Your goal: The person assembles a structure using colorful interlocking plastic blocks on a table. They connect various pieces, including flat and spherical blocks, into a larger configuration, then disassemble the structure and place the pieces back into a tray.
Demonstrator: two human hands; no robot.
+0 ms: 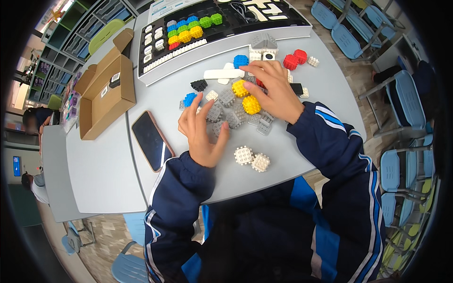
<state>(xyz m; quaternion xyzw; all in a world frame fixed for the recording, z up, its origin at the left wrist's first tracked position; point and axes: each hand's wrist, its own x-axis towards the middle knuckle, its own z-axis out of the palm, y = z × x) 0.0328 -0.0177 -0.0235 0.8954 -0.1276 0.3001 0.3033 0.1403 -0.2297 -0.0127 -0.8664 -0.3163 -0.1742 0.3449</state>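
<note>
My left hand (202,134) is over the left side of a loose pile of studded blocks, fingers apart and holding nothing. Close to its fingertips are a blue block (189,99) and several grey blocks (227,97). My right hand (276,89) reaches over the right side of the pile with thumb and fingers spread. A yellow block (239,88) lies by its thumb, and a second yellow block (251,105) sits just below. Part of a red block (260,82) shows under its fingers; whether they touch it I cannot tell. Two white blocks (244,155) lie together nearer to me.
A large kit box (222,41) with sorted coloured blocks stands at the back. Left of the pile are a phone (152,140) and an open cardboard box (104,94). Red blocks (295,60) and a white bar (224,74) lie beyond my hands. Blue chairs (406,99) stand right.
</note>
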